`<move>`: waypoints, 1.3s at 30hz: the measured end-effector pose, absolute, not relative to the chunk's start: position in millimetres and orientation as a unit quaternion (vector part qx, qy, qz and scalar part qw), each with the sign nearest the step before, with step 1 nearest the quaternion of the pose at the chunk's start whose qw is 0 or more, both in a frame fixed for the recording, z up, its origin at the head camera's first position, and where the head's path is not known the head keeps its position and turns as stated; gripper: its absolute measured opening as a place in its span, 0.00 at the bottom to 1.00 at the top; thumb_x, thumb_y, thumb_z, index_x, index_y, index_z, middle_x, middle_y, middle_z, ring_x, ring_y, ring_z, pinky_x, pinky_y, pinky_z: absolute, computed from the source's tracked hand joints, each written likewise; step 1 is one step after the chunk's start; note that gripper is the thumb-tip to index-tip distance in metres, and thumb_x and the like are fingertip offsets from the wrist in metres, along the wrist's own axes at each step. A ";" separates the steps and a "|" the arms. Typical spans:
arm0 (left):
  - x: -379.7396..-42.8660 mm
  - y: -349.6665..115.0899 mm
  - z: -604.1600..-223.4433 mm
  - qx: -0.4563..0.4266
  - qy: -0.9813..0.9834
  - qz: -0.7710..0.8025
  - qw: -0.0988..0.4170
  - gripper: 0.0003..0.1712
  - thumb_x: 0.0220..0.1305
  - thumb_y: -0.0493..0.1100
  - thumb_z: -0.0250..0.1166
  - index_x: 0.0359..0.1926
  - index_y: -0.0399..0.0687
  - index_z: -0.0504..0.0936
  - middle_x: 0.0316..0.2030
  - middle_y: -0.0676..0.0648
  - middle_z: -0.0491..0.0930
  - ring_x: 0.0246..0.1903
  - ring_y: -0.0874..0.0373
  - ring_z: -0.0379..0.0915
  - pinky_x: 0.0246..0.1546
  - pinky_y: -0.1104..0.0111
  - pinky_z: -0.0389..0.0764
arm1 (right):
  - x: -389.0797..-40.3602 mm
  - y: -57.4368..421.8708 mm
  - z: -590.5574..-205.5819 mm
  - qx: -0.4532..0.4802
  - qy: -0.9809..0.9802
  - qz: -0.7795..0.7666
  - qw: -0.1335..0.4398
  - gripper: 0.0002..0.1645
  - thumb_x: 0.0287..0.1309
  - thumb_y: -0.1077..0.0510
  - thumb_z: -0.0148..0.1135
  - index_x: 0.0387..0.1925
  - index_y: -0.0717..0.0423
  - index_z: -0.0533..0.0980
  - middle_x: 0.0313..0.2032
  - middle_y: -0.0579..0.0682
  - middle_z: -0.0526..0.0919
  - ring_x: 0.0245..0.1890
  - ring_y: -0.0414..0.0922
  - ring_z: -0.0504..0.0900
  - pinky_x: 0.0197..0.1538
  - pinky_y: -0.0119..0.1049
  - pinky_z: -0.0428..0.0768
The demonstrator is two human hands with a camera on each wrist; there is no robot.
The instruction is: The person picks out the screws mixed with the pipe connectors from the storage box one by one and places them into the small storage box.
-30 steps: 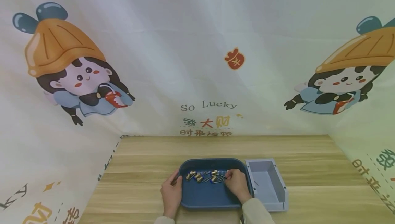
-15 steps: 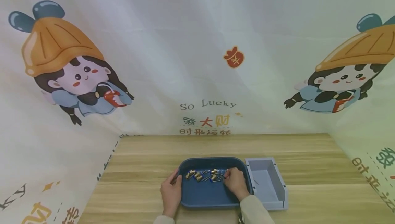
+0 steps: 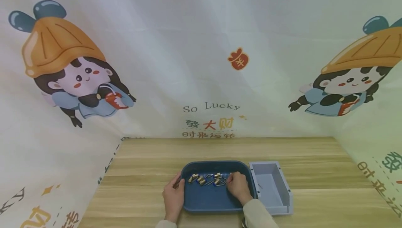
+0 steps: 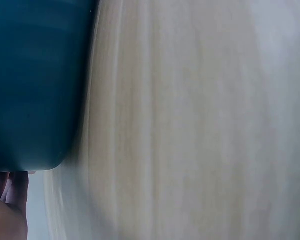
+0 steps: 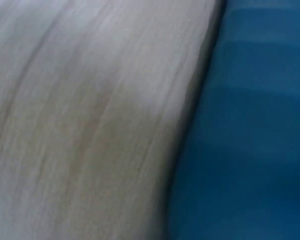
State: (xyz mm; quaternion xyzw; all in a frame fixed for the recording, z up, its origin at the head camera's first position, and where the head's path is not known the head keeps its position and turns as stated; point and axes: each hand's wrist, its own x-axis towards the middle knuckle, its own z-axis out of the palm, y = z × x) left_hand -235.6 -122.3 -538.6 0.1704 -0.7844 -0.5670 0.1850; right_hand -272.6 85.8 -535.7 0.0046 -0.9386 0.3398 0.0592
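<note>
A dark blue tray (image 3: 210, 198) with rounded corners stands on the table. Along its far half lies a loose row of brass-coloured pieces (image 3: 201, 180), some with blue bits, mixed with thin silvery pins (image 3: 209, 182). My left hand (image 3: 173, 196) holds the tray's left rim, thumb at the edge and fingers along the outer wall; its fingertips (image 4: 17, 190) show by the wall in the left wrist view. Inside the tray, my right hand (image 3: 239, 188) has curled fingers and pinches a small metal part at the row's right end. That part is mostly hidden by the fingers.
A light grey bin (image 3: 271, 189) stands close against the tray's right side, with a tiny thin item (image 3: 260, 186) inside. Both rest on a wood-grain table (image 3: 141, 172). A printed cloth (image 3: 201, 64) hangs behind and at both sides.
My right hand has shifted slightly left within the tray, its fingertips staying at the row's right end. The left hand stays on the rim.
</note>
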 end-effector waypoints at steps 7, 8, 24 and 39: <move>-235.1 -123.3 -538.8 0.168 -0.786 -0.565 0.187 0.17 0.61 0.32 0.61 0.52 0.36 0.80 0.50 0.36 0.81 0.45 0.45 0.81 0.44 0.63 0.84 | -271.3 84.3 -534.3 0.002 -0.939 0.341 0.049 0.08 0.38 0.69 0.62 0.14 0.55 0.76 0.17 0.46 0.77 0.19 0.42 0.73 0.21 0.36 0.73; -235.0 -123.3 -538.5 0.168 -0.786 -0.565 0.187 0.17 0.61 0.32 0.61 0.52 0.36 0.80 0.50 0.36 0.81 0.45 0.45 0.81 0.44 0.63 0.84 | -271.1 84.2 -533.6 0.002 -0.938 0.342 0.050 0.08 0.38 0.69 0.62 0.14 0.55 0.76 0.17 0.46 0.77 0.19 0.42 0.73 0.21 0.36 0.73; -235.4 -124.0 -540.4 0.167 -0.794 -0.556 0.179 0.18 0.62 0.34 0.61 0.53 0.38 0.79 0.50 0.38 0.81 0.47 0.45 0.80 0.48 0.57 0.83 | -264.0 88.1 -517.1 0.031 -0.923 0.375 0.083 0.05 0.41 0.68 0.63 0.17 0.57 0.78 0.17 0.47 0.80 0.17 0.38 0.72 0.20 0.31 0.72; -235.5 -124.0 -540.5 0.158 -0.798 -0.550 0.186 0.18 0.62 0.33 0.61 0.54 0.38 0.79 0.51 0.38 0.81 0.47 0.45 0.80 0.48 0.58 0.82 | -260.5 101.4 -500.8 0.045 -0.915 0.388 0.103 0.04 0.40 0.68 0.64 0.19 0.58 0.80 0.18 0.47 0.81 0.19 0.37 0.75 0.23 0.30 0.75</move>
